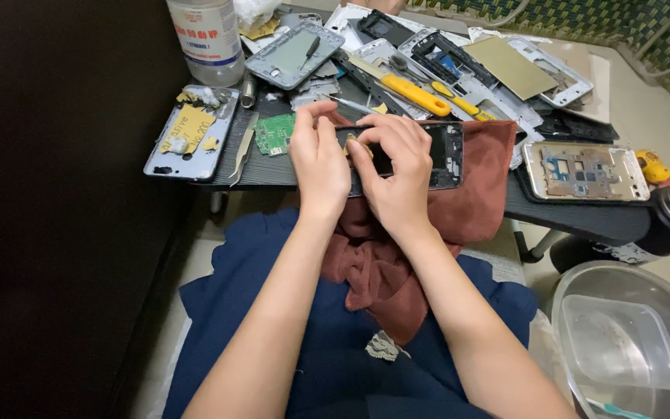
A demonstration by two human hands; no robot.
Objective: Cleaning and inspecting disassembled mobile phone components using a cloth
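Both hands meet over a black phone frame (436, 155) lying on a red cloth (474, 194) on the surface: left hand (319, 159) curled against its edge, right hand (397, 167) pinching a small part there.

The phone frame (440, 155) lies on a cloth (482, 178), circuit board (274, 133) to its left.

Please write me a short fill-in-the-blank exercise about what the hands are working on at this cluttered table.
1. Both hands, left hand and right hand, hold a black opened phone frame lying on a ____ cloth.
2. Left of the left hand lies a small ____ circuit board.
3. The screwdriver behind the hands has a ____ handle.

Missing words: reddish-brown; green; yellow
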